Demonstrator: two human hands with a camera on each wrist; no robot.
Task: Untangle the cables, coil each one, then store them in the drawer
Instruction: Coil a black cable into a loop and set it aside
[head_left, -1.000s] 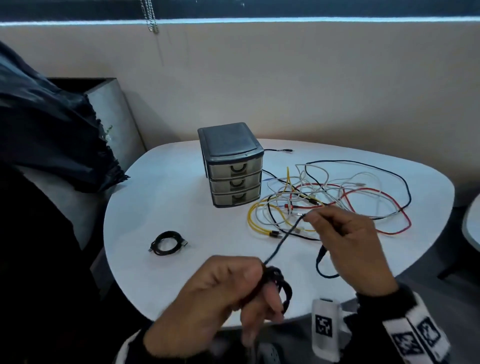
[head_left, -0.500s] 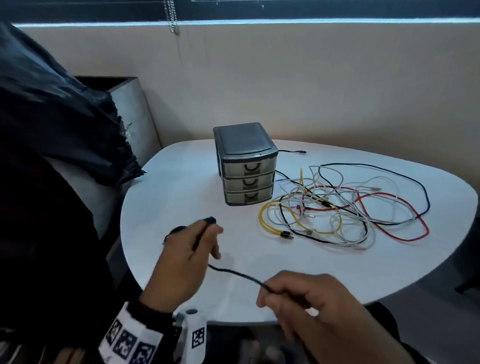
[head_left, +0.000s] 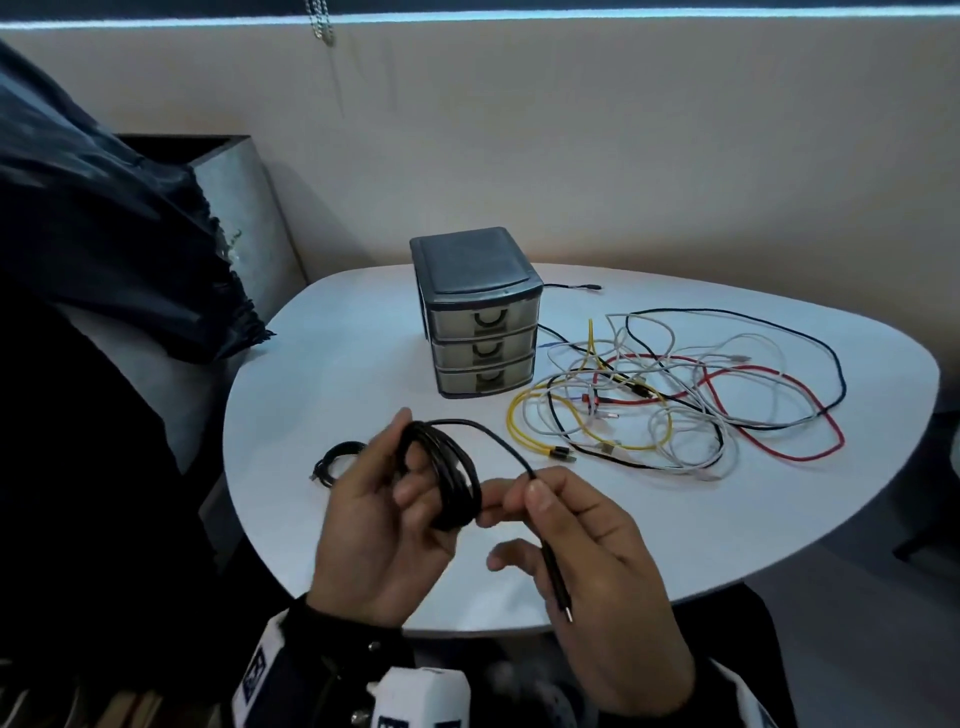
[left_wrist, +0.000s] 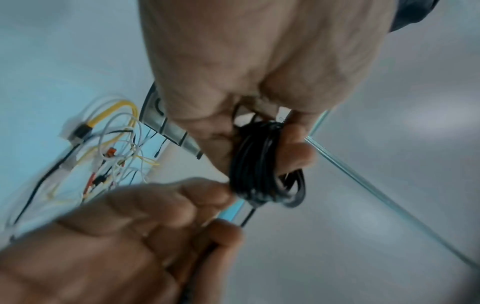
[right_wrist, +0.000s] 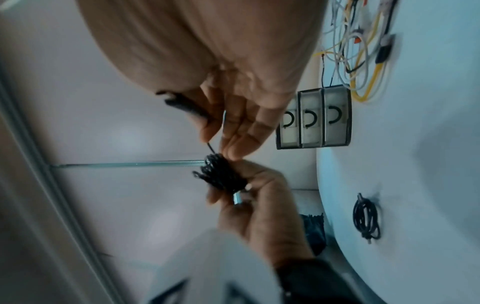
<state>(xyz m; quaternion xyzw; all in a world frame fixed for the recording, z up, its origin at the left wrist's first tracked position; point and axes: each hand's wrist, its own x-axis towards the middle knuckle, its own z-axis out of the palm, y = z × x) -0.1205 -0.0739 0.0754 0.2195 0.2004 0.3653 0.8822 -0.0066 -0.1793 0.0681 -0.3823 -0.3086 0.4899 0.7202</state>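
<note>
Table (head_left: 363, 364): white, rounded; bears all items below.

Drawer unit (head_left: 480, 312): grey, three drawers, all closed, fronts facing the person; stands beyond both hands, well apart from them.

Loose cables (head_left: 675, 410): yellow, white, red and black, tangled, lying just right of the drawer unit, none coiled.

Left hand (head_left: 384, 525): fingers and thumb curled round the black coil (head_left: 452, 478), held above the near table edge. The ring stands roughly on edge, its opening facing sideways.

Right hand (head_left: 597, 571): just right of the coil, nearly touching it. Thumb and forefinger pinch the coil's free tail (head_left: 498, 441), which arcs off the top of the ring, then runs down through the fingers towards the person, its plug (head_left: 563, 603) at the near end. Judged step: the tail is the last short length to wrap; the right hand is placed to carry it round the ring.

Small coil (head_left: 337, 462): black, finished, flat on the table behind the left hand; its plugs probably tucked in, though too small to confirm.
</note>
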